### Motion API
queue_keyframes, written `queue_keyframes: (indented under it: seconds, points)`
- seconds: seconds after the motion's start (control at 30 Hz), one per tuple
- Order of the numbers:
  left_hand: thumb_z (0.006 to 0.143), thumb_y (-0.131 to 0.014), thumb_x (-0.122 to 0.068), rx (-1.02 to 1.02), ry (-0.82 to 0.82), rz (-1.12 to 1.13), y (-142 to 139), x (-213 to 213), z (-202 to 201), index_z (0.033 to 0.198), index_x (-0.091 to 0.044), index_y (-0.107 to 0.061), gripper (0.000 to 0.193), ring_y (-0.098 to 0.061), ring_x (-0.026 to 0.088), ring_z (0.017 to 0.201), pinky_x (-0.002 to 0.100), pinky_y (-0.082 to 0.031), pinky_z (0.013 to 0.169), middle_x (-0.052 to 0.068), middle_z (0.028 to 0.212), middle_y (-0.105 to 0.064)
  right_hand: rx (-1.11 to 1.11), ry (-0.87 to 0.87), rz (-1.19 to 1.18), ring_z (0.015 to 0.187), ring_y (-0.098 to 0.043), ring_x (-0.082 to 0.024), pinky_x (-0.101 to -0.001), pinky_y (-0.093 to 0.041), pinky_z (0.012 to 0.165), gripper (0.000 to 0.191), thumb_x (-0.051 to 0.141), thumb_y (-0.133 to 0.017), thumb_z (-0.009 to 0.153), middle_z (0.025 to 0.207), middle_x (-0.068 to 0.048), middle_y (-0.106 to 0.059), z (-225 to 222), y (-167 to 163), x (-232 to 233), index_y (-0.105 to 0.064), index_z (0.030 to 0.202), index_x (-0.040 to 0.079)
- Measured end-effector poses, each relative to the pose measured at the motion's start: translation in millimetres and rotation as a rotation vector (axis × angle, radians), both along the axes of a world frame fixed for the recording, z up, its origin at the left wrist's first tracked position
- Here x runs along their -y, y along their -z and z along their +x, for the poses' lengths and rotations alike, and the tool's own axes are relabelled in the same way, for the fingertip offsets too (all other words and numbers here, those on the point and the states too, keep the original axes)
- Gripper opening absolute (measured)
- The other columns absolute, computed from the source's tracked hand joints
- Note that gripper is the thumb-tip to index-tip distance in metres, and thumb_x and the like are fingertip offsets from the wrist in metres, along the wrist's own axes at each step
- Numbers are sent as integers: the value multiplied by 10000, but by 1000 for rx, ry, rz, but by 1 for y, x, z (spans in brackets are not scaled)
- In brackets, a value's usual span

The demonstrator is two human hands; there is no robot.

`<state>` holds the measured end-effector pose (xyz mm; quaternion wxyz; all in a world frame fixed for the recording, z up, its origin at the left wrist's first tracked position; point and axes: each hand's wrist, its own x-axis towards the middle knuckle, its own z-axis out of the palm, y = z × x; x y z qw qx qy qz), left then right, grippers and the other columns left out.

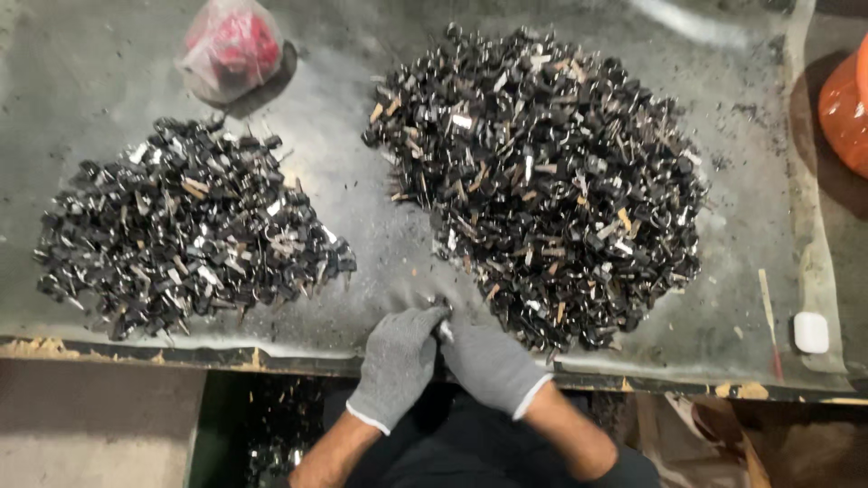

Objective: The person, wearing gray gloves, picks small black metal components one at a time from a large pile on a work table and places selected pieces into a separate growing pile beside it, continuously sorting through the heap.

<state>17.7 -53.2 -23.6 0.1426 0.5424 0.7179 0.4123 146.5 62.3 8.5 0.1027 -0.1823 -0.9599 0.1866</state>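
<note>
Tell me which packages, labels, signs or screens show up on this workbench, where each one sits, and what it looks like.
Plastic bag: top left of the table, behind the left pile of small black parts; clear, bunched, with red contents.
Small white case: near the table's right front edge; rounded rectangle, plain white.
No labels, signs or screens in view.

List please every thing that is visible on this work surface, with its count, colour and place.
large pile of small parts: one, black and silver, centre right of the table
smaller pile of small parts: one, black and silver, left
plastic bag: one, clear with red contents, top left
table: one, grey, dusty
white block: one, right edge
orange object: one, far right, partly cut off
thin stick: one, pale, right
left hand: grey glove, at the near table edge
right hand: grey glove, touching the left; a small part between them
</note>
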Motion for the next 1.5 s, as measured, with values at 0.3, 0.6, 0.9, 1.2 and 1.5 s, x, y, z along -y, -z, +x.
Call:
queue_keyframes:
  seconds: [0.3,0.6,0.9,1.2,1.5]
  points:
    - [755,-651,0,-21,-7,-5,7,-1,2,1133,-60,-687,385,-688,335,932,466,-524,832,125,1012,-728,120,132,119,963,-758,-376,-358,-617,550,726,275,-670,816,1516,-388,-559,18,17,18,-429,1409,-70]
    - [789,-642,0,-38,38,-57,2,-2,0,1141,-48,-693,360,-661,336,844,464,-521,775,121,905,-681,222,9,-253,819,-717,-474,-521,-597,705,385,254,-648,937,1034,-341,-668,10,2,-5,-554,1146,-56]
    - [861,-668,-44,-53,12,-97,5,-1,5,1054,-64,-704,197,-674,330,854,456,-522,785,115,933,-700,489,346,-156,752,-734,-412,-511,-609,620,389,333,-525,1070,969,-243,-706,3,-3,7,-381,1306,61]
    - [844,-662,-44,-70,24,-61,8,1,2,1045,-41,-708,206,-682,336,833,454,-530,772,129,932,-706,380,398,-312,742,-717,-447,-556,-584,613,346,245,-550,983,1007,-250,-685,7,0,13,-511,1246,25]
    - [838,-654,-58,-113,62,9,-4,-5,-5,1047,-55,-708,216,-675,330,801,463,-528,718,123,893,-698,541,297,-436,814,-736,-421,-526,-577,725,371,250,-543,1017,949,-231,-715,13,9,0,-472,1278,-3]
